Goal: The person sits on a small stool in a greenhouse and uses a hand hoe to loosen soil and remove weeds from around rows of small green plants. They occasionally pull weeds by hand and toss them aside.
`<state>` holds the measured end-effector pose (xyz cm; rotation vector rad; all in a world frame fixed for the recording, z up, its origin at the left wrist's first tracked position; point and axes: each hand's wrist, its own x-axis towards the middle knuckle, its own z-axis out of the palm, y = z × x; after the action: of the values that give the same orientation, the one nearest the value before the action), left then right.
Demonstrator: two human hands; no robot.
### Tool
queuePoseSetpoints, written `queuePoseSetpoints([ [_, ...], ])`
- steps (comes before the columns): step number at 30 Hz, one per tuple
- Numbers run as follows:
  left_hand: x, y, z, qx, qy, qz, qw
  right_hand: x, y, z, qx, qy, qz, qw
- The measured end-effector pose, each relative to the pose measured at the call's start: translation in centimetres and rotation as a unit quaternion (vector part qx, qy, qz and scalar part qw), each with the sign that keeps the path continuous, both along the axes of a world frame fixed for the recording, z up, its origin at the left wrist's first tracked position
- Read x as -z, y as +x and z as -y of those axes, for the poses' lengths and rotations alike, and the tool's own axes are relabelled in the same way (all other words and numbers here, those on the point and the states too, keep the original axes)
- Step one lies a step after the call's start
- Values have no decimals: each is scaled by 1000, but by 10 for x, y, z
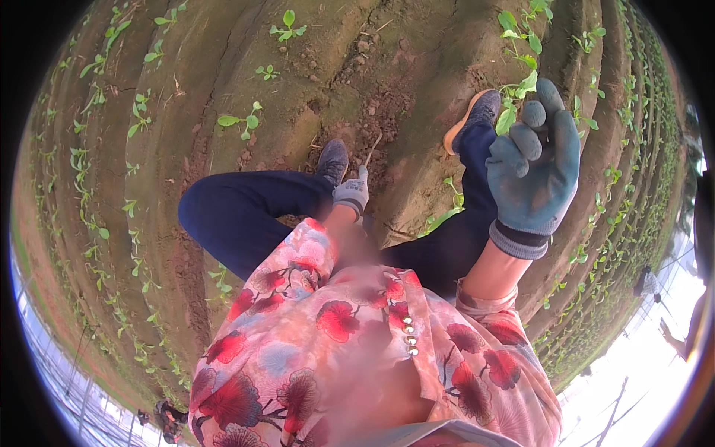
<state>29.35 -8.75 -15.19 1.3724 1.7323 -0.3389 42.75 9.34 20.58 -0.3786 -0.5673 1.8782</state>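
Observation:
My left hand [352, 193], in a pale grey glove with writing on its back, grips a slim hand tool [371, 152] between my legs. Its thin, slightly bent end points at loose, crumbly soil [385, 114]; whether it touches the soil I cannot tell. Raised nearer the camera, my right hand [536, 162] wears a soiled blue-green coated glove with a grey cuff. Its palm faces me, the fingers are partly curled, and nothing shows in it. Behind its fingertips, leafy green seedlings [507, 118] grow beside my right shoe [480, 114].
Small seedlings [246, 120] stand in the soil ahead of my left knee. Long planted rows [84, 173] run along both sides. My left shoe [333, 159] rests by the loose soil. Another person [170, 420] is far off at the lower left.

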Motion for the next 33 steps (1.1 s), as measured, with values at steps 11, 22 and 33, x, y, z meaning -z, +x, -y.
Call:
queuePoseSetpoints([
  [11,-22,9,7,-80,44,91,992,-2,7,6,16,3,-19,1000],
  [22,-20,33,-224,-168,67,299,937,-6,41,17,71,-22,12,997],
  [33,36,58,-220,-380,-33,417,825,-8,45,20,114,-56,52,991],
])
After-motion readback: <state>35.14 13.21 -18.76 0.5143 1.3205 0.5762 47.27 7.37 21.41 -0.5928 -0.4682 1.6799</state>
